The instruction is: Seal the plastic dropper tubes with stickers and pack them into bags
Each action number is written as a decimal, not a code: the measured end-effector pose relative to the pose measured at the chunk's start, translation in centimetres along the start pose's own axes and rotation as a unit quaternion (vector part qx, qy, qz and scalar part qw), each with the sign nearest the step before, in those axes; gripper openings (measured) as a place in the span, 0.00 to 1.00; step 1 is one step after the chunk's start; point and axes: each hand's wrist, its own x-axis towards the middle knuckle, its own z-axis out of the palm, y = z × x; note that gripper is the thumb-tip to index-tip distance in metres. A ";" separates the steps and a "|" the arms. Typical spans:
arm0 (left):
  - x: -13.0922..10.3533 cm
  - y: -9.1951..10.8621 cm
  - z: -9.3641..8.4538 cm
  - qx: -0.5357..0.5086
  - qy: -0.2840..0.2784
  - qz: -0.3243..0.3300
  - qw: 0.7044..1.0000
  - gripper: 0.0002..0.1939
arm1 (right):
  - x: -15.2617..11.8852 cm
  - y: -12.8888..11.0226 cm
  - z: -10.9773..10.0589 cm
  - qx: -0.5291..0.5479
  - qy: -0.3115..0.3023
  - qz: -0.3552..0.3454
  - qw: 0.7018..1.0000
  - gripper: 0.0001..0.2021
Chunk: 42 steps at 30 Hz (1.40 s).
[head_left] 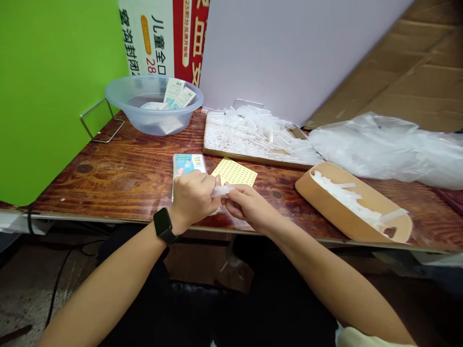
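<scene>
Both hands meet over the front of the table. Between them is a small translucent white plastic piece (pixel 221 191), like a narrow sleeve; its exact kind is unclear. My left hand (pixel 193 195), with a black watch on the wrist, is closed around one end. The fingers of my right hand (pixel 249 205) pinch the other end. Just behind my left hand lies a stack of printed cards or packets (pixel 184 164), partly covered by it. A yellow sheet of small round stickers (pixel 237 172) lies behind my right hand.
A translucent blue basin (pixel 155 115) with printed packets stands back left, near a metal wire stand (pixel 103 140). A shallow cardboard tray (pixel 249 157) heaped with clear plastic pieces sits behind. To the right are a tan bin (pixel 327 214) of white strips and a plastic bag (pixel 383 144).
</scene>
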 end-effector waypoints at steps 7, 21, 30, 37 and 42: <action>0.6 -0.9 0.1 0.011 -0.057 -0.079 0.995 0.20 | -0.5 -0.5 -2.8 0.032 0.175 -0.126 0.976 0.17; 0.4 -0.1 0.3 0.078 -0.203 -0.050 0.975 0.13 | -1.0 -0.8 -2.7 -0.331 0.174 -0.320 0.870 0.06; 0.4 0.7 0.6 0.065 -0.224 0.012 0.972 0.12 | -1.0 -0.6 -2.6 -0.349 0.115 -0.209 0.906 0.24; 0.5 0.5 0.5 0.061 -0.234 0.007 0.970 0.12 | -1.3 -0.5 -2.4 -0.366 0.121 -0.221 0.896 0.20; 0.6 0.5 0.3 0.062 -0.265 -0.005 0.962 0.13 | -1.3 0.2 -2.5 -0.397 0.103 -0.303 0.860 0.08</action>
